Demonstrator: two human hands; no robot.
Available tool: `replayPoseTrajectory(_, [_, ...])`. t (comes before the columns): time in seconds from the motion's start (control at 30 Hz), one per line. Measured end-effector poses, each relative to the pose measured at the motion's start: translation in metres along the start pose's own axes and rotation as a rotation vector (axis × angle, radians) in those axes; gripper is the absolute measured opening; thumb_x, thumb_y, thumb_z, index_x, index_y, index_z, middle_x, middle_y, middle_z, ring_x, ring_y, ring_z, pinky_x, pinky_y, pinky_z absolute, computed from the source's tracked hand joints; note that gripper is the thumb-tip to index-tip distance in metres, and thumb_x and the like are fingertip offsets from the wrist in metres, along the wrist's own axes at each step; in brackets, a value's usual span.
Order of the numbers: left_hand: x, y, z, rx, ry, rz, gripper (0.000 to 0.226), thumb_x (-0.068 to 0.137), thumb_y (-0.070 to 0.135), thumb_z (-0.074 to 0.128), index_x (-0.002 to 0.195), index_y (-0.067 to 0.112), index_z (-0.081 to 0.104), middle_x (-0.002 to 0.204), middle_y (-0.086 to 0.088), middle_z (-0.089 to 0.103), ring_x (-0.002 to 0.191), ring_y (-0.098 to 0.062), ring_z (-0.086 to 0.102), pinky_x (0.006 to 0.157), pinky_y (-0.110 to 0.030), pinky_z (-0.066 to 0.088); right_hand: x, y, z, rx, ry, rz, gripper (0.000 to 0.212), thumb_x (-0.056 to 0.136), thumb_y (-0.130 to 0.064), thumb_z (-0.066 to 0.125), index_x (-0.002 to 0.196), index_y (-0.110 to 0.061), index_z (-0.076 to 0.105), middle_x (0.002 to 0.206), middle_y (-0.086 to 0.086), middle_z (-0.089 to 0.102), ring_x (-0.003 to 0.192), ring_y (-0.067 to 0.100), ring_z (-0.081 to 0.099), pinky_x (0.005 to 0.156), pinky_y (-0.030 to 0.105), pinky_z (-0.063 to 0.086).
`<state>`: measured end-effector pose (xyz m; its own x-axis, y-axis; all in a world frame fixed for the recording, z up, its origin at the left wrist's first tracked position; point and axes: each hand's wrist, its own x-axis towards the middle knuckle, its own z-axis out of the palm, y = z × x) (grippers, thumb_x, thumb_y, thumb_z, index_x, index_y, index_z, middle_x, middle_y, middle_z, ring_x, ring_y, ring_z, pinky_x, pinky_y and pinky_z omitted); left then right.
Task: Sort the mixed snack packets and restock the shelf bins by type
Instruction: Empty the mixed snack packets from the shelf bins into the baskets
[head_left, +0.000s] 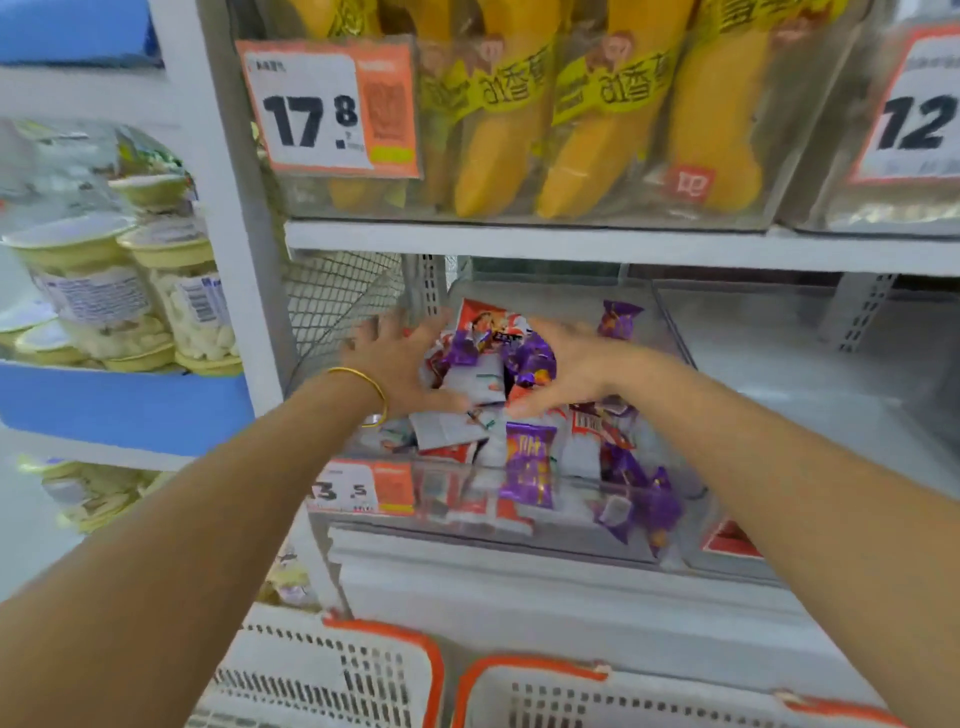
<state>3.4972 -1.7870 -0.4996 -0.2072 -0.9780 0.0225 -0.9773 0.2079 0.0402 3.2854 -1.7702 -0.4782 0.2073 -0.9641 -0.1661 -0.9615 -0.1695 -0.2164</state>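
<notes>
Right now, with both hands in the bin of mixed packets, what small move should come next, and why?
Probably scoop the heap up and out toward the white baskets: the left grip and right grip flank it, and purple packets and red-and-white packets lie mixed in one clear bin, so sorting looks undone.

Two hands (400, 364); two baskets (332, 670); one bangle (371, 387); three readable price tags (311, 109); packets (527, 462) too heaped to count.

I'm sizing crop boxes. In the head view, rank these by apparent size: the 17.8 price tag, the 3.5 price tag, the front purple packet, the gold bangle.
Largest: 17.8 price tag
Next: 3.5 price tag and purple packet, too alike to rank
Smallest: gold bangle, a thin, partly hidden ring
</notes>
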Motion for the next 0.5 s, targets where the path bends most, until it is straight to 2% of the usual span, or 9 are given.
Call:
replayPoseTrajectory(0.1, [0.03,0.003,0.012,0.093,-0.134,0.056,0.117,0.059,0.081,0.057,0.14,0.048,-0.021,0.156,-0.013,-0.018,0.141,-0.046,-0.007,0.114,-0.058,0.009,0.036,0.01,0.006,-0.11,-0.193,0.09,0.13,0.06,-0.071,0.069,0.149,-0.03,-0.016,0.16,0.008,-0.009,0.147,0.029,0.003,0.117,0.047,0.019])
replayPoseTrajectory(0.17, [0.04,0.008,0.018,0.081,-0.183,0.088,0.118,0.064,0.074,0.062,0.141,0.044,-0.022,0.156,-0.015,-0.015,0.143,-0.041,-0.005,0.114,-0.051,0.007,0.039,0.008,0.007,-0.148,-0.225,0.089,0.125,0.063,-0.069,0.069,0.149,-0.033,-0.015,0.159,0.008,-0.011,0.146,0.031,0.008,0.112,0.046,0.029])
replayPoseTrajectory(0.23, [0.045,0.009,0.023,0.031,-0.216,0.122,0.116,0.067,0.068,0.066,0.145,0.042,-0.016,0.158,-0.01,-0.005,0.144,-0.034,0.005,0.114,-0.046,0.012,0.036,0.008,0.006,-0.146,-0.232,0.075,0.115,0.07,-0.063,0.069,0.15,-0.035,-0.01,0.159,0.007,-0.008,0.144,0.032,0.018,0.098,0.041,0.041])
replayPoseTrajectory(0.3, [0.048,0.005,0.027,-0.023,-0.197,0.157,0.111,0.067,0.066,0.068,0.146,0.043,-0.007,0.157,-0.007,0.012,0.142,-0.031,0.018,0.113,-0.044,0.02,0.035,0.01,0.006,-0.119,-0.209,0.072,0.111,0.071,-0.059,0.071,0.151,-0.035,-0.003,0.159,0.007,-0.003,0.141,0.032,0.025,0.087,0.038,0.045])
replayPoseTrajectory(0.4, [0.051,0.0,0.03,-0.107,-0.115,0.158,0.102,0.066,0.059,0.073,0.145,0.042,0.011,0.145,-0.006,0.036,0.129,-0.03,0.041,0.107,-0.039,0.035,0.037,0.01,0.011,-0.061,-0.189,0.085,0.115,0.069,-0.059,0.073,0.15,-0.037,-0.005,0.158,0.006,-0.01,0.144,0.033,0.017,0.09,0.043,0.046])
replayPoseTrajectory(0.5, [0.044,0.003,0.031,-0.163,-0.002,0.146,0.083,0.071,0.038,0.075,0.14,0.032,0.029,0.116,-0.008,0.051,0.107,-0.03,0.054,0.093,-0.037,0.046,0.039,0.006,0.01,-0.032,-0.208,0.108,0.113,0.071,-0.055,0.073,0.15,-0.038,-0.006,0.159,0.006,-0.013,0.145,0.032,0.011,0.097,0.047,0.042])
